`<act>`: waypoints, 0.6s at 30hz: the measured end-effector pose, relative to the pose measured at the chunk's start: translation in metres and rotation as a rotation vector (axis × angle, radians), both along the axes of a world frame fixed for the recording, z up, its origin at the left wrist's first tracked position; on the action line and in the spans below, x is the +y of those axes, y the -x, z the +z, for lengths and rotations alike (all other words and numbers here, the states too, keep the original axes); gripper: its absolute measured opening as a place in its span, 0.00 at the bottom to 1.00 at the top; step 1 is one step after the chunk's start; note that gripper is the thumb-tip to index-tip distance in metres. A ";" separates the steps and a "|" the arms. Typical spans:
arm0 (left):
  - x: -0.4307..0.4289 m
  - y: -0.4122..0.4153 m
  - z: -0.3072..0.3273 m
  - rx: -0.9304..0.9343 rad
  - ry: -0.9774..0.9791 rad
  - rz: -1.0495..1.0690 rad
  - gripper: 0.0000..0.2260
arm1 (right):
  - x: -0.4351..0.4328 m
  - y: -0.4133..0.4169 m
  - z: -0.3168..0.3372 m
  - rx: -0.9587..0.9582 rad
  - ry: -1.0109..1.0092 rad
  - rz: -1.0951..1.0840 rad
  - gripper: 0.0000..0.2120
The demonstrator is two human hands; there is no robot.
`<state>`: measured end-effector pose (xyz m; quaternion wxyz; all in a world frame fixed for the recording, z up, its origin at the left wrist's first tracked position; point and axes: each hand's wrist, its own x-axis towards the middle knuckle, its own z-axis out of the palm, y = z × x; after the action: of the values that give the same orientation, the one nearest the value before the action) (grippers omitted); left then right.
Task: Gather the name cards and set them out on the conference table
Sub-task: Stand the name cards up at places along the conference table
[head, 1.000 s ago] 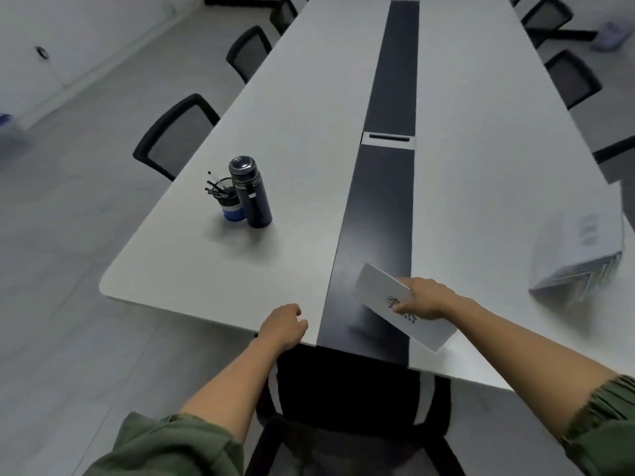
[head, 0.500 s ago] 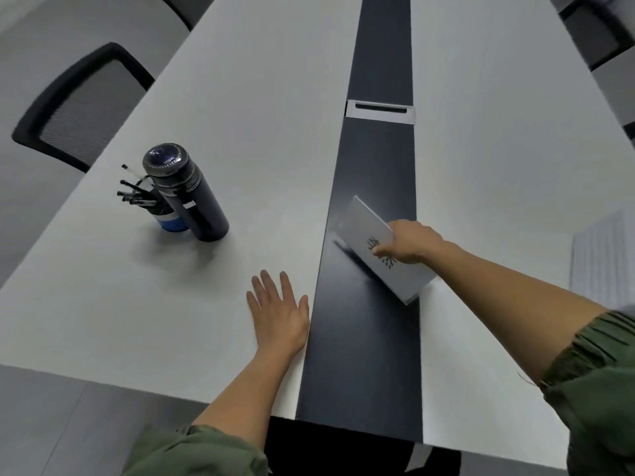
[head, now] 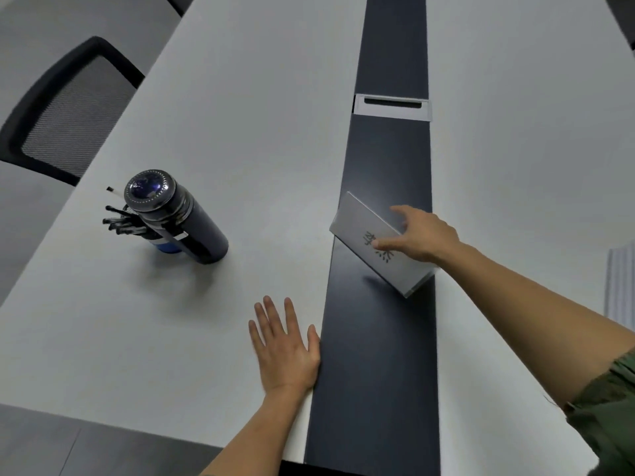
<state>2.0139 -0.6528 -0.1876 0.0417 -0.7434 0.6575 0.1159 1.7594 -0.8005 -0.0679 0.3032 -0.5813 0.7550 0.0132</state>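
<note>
A white folded name card [head: 364, 231] with dark characters stands tilted on the dark centre strip [head: 378, 355] of the white conference table [head: 240, 115]. My right hand [head: 422, 235] is at the card's top edge, with the thumb lying on its front face and the index finger stretched out straight above it. My left hand [head: 285, 348] lies flat on the white tabletop, fingers spread, just left of the strip. A stack of more white cards [head: 620, 283] shows at the right edge, partly cut off.
A dark insulated bottle [head: 182, 218] stands at the left with a blue pen cup [head: 165, 247] right behind it. A grey cable port [head: 391, 104] sits in the strip farther up. A black mesh chair [head: 65, 108] stands at the table's left side.
My right hand carried the card forward onto the strip, and its curled fingers have now straightened. My left hand went from a fist at the table's edge to flat on the top.
</note>
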 end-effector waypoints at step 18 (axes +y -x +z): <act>0.000 0.003 0.002 0.010 0.045 -0.014 0.32 | 0.054 0.064 -0.039 -0.439 0.284 -0.688 0.27</act>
<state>2.0107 -0.6531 -0.1859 0.0223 -0.7388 0.6654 0.1045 1.6951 -0.7469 -0.1073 0.3604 -0.3205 0.8167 -0.3169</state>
